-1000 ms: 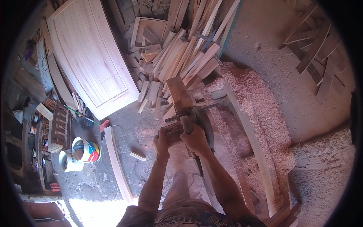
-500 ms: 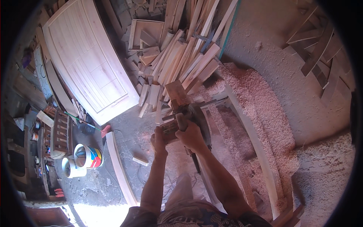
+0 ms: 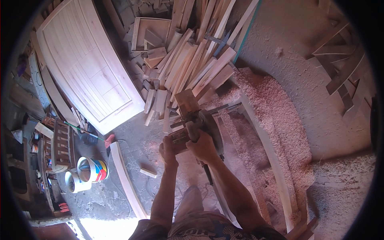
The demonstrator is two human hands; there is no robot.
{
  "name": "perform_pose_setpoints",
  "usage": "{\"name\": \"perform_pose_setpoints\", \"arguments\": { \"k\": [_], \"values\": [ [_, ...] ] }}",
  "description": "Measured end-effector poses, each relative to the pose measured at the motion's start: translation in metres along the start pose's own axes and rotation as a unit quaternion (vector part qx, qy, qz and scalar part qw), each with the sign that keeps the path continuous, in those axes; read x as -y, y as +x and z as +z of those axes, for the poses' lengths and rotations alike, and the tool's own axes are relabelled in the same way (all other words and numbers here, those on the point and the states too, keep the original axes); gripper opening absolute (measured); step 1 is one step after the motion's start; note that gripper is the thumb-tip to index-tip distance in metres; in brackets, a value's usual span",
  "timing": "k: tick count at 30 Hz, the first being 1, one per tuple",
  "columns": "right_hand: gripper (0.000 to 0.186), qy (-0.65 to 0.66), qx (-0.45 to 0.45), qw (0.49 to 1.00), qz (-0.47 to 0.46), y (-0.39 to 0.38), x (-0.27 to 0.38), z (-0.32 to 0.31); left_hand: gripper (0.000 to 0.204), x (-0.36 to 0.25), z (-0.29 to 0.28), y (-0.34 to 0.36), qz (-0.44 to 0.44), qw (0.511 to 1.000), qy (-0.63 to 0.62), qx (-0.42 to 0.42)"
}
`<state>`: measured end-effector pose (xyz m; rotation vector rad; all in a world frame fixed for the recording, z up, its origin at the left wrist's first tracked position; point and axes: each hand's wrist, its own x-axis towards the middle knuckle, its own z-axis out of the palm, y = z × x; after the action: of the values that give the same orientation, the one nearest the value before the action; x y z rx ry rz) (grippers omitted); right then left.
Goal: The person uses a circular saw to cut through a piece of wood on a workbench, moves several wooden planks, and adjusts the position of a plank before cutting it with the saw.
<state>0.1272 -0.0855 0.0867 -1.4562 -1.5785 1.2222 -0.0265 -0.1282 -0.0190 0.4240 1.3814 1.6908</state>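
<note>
A dark power saw with a round guard [image 3: 211,125] is in front of me at the middle. My right hand [image 3: 201,147] is closed round its upper handle, and its dark cord runs down beside my right forearm. My left hand [image 3: 168,153] is closed on the end of a brown, boxy piece [image 3: 179,141] at the saw's left side; whether that is wood or part of the saw I cannot tell. Just beyond the saw is a flat wooden block [image 3: 186,101]. The blade is hidden.
Loose wood pieces [image 3: 182,66] are heaped beyond my hands. A wooden door panel [image 3: 86,68] lies far left. White buckets [image 3: 93,169], a long board [image 3: 126,180] and a small block [image 3: 148,173] are at left. Wood shavings [image 3: 280,120] cover the right side around a pale beam [image 3: 268,148].
The view has shifted slightly. Both hands keep the same grip, and the saw shows no clear movement relative to the wood around it.
</note>
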Motion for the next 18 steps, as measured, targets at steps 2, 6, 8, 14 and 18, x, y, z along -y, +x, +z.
{"name": "perform_pose_setpoints", "arguments": {
  "k": [2,6,8,14,18],
  "values": [
    [0.038,-0.006,0.003,1.0,-0.002,0.007,0.003,0.002,0.054,0.0,0.0,0.007,0.002,1.0,0.005,-0.011],
    [0.037,-0.012,0.004,1.0,0.003,0.023,0.0,0.007,0.053,-0.007,0.011,0.018,0.005,0.999,0.009,-0.035],
    [0.036,-0.016,0.005,1.0,0.006,0.032,-0.001,0.009,0.052,-0.006,0.011,0.026,0.0,0.999,0.011,-0.038],
    [0.035,-0.027,-0.007,0.999,-0.025,0.067,0.0,0.02,0.05,-0.012,0.021,0.059,-0.018,0.995,0.017,-0.095],
    [0.037,0.005,0.017,1.0,-0.014,0.094,0.008,0.025,0.05,-0.013,0.021,0.092,-0.022,0.996,0.016,-0.09]
  ]
}}
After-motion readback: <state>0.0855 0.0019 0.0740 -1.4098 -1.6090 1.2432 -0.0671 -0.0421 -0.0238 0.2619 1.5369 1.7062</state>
